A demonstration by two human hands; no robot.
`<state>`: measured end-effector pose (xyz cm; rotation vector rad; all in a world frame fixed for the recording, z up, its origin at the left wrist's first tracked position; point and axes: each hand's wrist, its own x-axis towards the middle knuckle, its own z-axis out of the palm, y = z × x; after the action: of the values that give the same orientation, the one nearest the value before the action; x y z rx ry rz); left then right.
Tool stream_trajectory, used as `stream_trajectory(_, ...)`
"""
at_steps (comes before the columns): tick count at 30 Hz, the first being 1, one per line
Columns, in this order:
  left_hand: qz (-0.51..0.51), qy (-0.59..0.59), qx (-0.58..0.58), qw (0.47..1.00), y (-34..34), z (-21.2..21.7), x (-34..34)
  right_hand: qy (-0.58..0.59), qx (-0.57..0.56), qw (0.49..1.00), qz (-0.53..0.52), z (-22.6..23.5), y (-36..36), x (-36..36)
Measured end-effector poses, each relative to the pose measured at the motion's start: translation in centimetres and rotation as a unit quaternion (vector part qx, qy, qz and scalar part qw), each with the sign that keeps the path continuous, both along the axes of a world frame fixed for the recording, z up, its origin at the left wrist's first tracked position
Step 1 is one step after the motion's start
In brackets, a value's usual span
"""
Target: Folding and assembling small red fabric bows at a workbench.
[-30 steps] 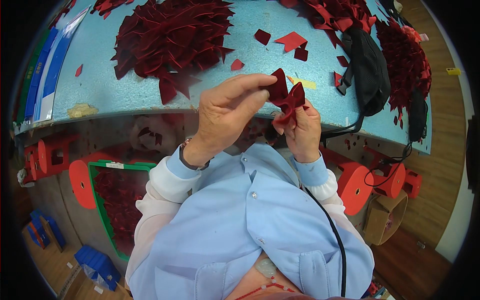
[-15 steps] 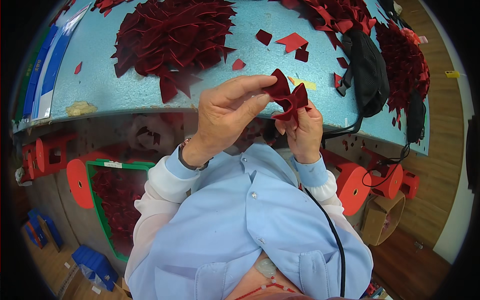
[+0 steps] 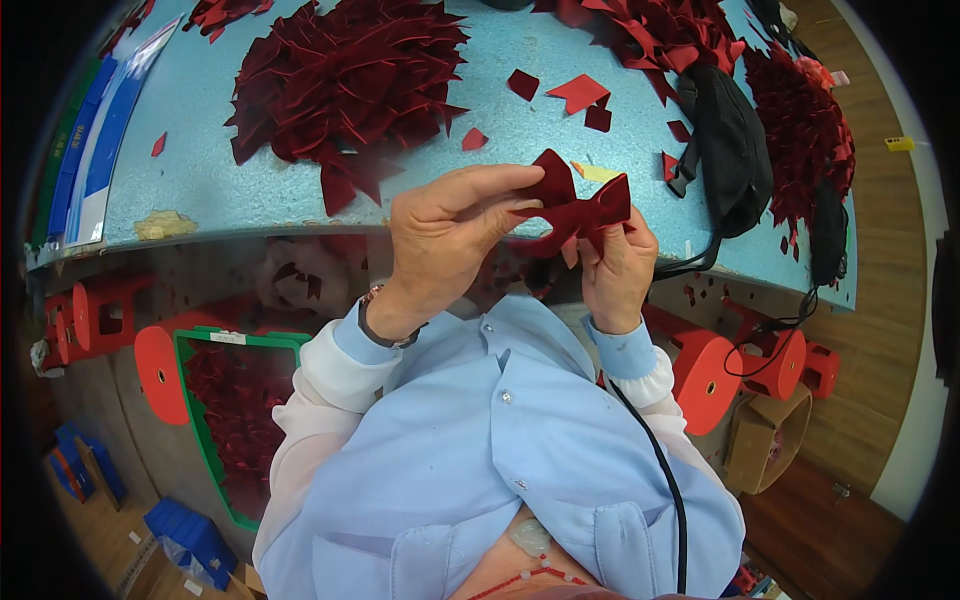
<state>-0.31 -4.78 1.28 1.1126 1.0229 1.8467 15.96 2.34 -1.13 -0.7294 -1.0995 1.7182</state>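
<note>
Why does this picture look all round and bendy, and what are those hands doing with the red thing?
The picture comes from a camera worn on a person's head, looking down at their own hands. Its wide lens bends straight edges. The left hand and right hand together pinch a dark red fabric bow, held up above the edge of a light blue table. On the table lie piles of dark red fabric pieces, loose scraps and a black bag. Below the table stands a green bin holding more red pieces.

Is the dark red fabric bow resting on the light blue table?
No, both the left hand and right hand hold the dark red fabric bow up above the light blue table.
</note>
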Motion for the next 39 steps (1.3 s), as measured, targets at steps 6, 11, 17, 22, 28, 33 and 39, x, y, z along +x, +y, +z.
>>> stream_trajectory(6,-0.001,-0.056,-0.002,0.998,0.3,0.4,0.4,-0.017,0.061,0.998,-0.008,0.7,-0.2,-0.1)
stream_trajectory(11,-0.003,-0.087,0.000,0.996,0.8,0.9,0.7,-0.023,0.138,0.990,-0.035,0.8,0.1,0.6)
stream_trajectory(17,-0.071,-0.217,-0.040,0.973,1.5,0.4,-0.5,-0.140,0.293,0.945,-0.048,0.9,0.6,2.8)
stream_trajectory(22,-0.046,-0.198,-0.061,0.977,1.8,1.6,-0.4,-0.141,0.287,0.947,-0.018,1.7,0.8,1.9)
stream_trajectory(28,-0.006,-0.020,-0.039,0.999,1.8,1.9,-0.1,-0.072,0.283,0.950,-0.113,4.0,2.8,4.5)
stream_trajectory(33,0.000,0.036,-0.059,0.998,2.6,2.6,1.4,-0.222,0.327,0.918,0.021,7.3,2.1,2.0)
stream_trajectory(39,-0.008,0.043,-0.140,0.989,2.4,3.2,1.6,-0.259,0.354,0.893,0.103,6.7,2.8,1.3)
